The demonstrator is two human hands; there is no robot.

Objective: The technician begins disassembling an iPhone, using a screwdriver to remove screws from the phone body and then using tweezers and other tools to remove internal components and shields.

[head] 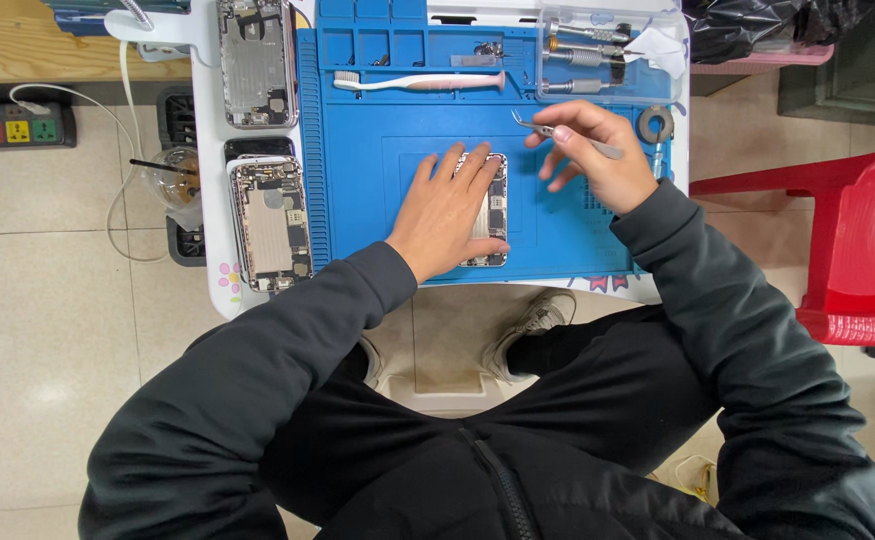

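Blue silicone repair mat (388, 150) on white worktop: left hand (448, 210) lies flat, fingers spread, pinning opened silver phone chassis (493, 210); right hand (598, 150) pinches slim metal tweezers (568, 133). Best keep the chassis pinned, tips approaching low.

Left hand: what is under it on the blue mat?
An opened phone lies under the left hand; only its right strip of internal parts shows. The rest is covered.

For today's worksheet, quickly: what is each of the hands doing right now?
Left hand: open, flat on the opened phone.
Right hand: closed, holding tweezers.
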